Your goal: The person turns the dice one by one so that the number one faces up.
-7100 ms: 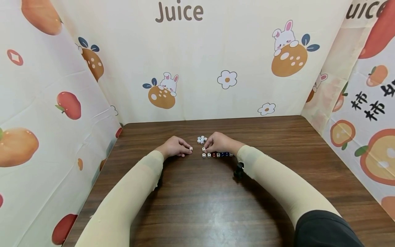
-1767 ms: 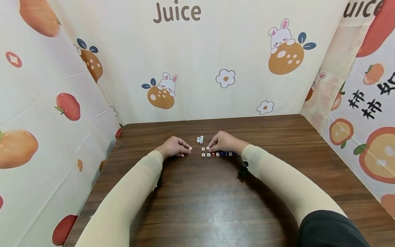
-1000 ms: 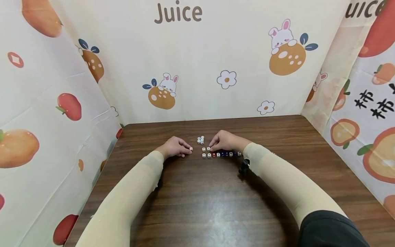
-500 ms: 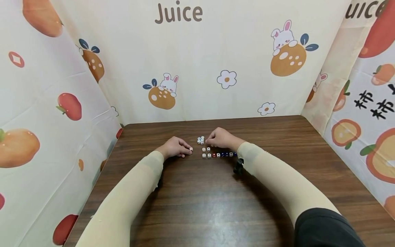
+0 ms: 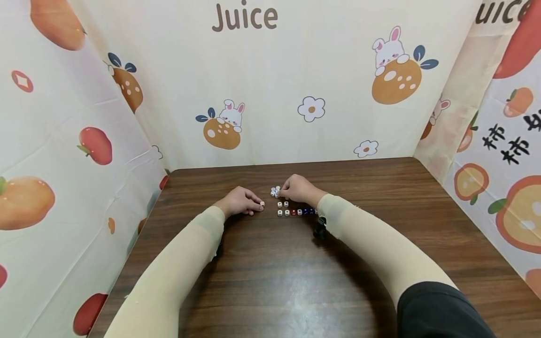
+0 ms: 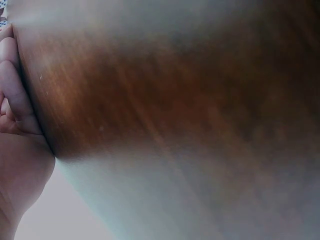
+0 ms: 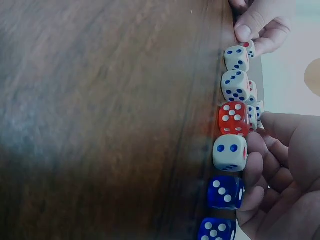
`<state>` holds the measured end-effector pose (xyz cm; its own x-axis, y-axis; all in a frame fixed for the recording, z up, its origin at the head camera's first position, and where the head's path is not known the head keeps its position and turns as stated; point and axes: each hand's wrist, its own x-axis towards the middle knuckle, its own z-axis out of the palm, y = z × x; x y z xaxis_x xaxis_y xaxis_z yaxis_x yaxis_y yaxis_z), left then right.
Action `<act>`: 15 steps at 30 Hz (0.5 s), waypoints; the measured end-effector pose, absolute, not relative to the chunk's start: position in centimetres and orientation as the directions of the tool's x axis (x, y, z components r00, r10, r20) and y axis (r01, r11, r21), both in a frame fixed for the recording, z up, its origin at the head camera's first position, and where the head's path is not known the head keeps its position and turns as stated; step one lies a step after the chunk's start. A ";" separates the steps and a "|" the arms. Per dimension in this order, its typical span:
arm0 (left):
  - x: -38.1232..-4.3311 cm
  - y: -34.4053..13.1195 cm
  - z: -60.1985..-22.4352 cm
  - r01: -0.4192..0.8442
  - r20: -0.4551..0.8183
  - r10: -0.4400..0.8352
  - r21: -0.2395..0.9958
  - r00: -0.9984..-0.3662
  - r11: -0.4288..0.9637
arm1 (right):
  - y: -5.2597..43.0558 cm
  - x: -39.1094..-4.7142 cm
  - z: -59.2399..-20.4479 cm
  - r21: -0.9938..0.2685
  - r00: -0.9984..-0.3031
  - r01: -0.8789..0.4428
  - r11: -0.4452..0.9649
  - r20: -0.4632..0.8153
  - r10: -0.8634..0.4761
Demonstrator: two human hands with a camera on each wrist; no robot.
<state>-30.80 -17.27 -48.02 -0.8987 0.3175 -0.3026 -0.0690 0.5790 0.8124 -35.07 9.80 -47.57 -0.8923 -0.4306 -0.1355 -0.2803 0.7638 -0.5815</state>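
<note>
1. The left hand (image 5: 240,201) pinches a white die (image 5: 262,203) left of the two rows on the tabletop (image 5: 253,263).
2. The right hand (image 5: 299,189) has its fingertips at the right edge of the far cluster (image 5: 273,193) of white dice; whether they grip one cannot be told.
3. The near row (image 5: 299,212) mixes white, red and blue; the short row (image 5: 280,204), two white dice, sits just beyond its left end.
4. A clean pick probably needs a light fingertip pinch and a straight lift, sparing neighbouring dice.
5. The right wrist is best kept high over the near row.
</note>
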 end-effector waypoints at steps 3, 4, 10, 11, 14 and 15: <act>-31.0 -17.2 -48.2 -0.074 -0.306 0.313 0.811 -0.899 0.581 | 10.0 -34.9 -47.4 -0.588 -0.886 -0.292 0.754 -0.132 -0.445; -31.0 -17.2 -48.2 -0.075 -0.307 0.312 0.810 -0.899 0.582 | 10.1 -34.8 -47.4 -0.590 -0.884 -0.296 0.751 -0.129 -0.449; -31.1 -17.3 -48.2 -0.076 -0.308 0.309 0.808 -0.900 0.584 | 10.3 -35.1 -47.5 -0.583 -0.872 -0.325 0.744 -0.120 -0.475; -31.1 -17.3 -48.3 -0.077 -0.309 0.309 0.808 -0.899 0.584 | 10.3 -35.1 -47.5 -0.582 -0.869 -0.329 0.743 -0.121 -0.479; -31.1 -17.3 -48.5 -0.086 -0.315 0.304 0.808 -0.899 0.583 | 10.2 -35.1 -47.5 -0.585 -0.869 -0.327 0.742 -0.122 -0.479; -31.1 -17.3 -48.5 -0.088 -0.316 0.303 0.808 -0.899 0.583 | 10.2 -35.0 -47.4 -0.585 -0.870 -0.326 0.743 -0.122 -0.478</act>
<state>-31.14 -17.28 -48.50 -0.8992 0.3028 -0.3157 -0.0875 0.5826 0.8081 -34.99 10.21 -47.44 -0.8700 -0.4777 -0.1217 -0.3258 0.7425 -0.5853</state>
